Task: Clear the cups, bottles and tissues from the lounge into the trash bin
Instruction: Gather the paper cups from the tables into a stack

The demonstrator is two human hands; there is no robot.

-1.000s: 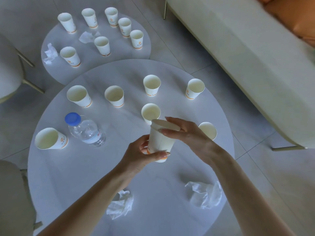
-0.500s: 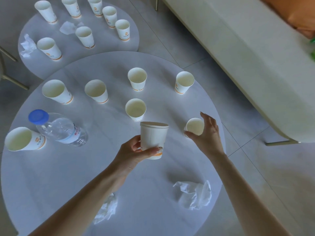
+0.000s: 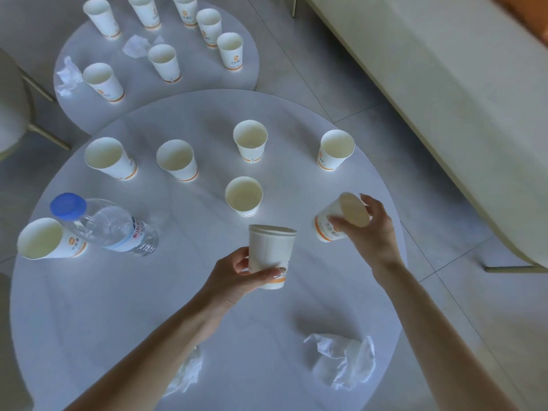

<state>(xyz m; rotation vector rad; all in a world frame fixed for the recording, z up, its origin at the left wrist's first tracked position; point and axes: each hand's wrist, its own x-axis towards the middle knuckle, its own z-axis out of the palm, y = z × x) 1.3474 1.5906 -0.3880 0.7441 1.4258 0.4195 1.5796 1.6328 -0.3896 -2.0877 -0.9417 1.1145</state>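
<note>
While my left hand (image 3: pixel 237 277) grips the stack of cups (image 3: pixel 271 256) by its lower half, thumb across the front and fingers curled behind, my right hand (image 3: pixel 370 238) holds a single cup (image 3: pixel 353 210) off the round table (image 3: pixel 118 321). It is pinched round the wall and tilted, mouth up and to the right, base towards the stack. To do this well, I judge I should turn that cup upright, bring its base over the stack's open rim and let it slide straight down. The stack should stay level, with my left thumb low and clear of the rim so nothing jams. A light squeeze ought to do, since paper walls likely buckle under more. Six loose cups stand on this table, the nearest cup (image 3: pixel 243 197) just beyond the stack, with a water bottle (image 3: pixel 112 226) at the left and crumpled tissues (image 3: pixel 341 360) near the front edge. No trash bin shows, so nesting first probably saves trips. Half a second ago this cup stood on the table near the right edge with my right hand closing round it. Now it is lifted and tipped, and my left hand holds the stack as before
</note>
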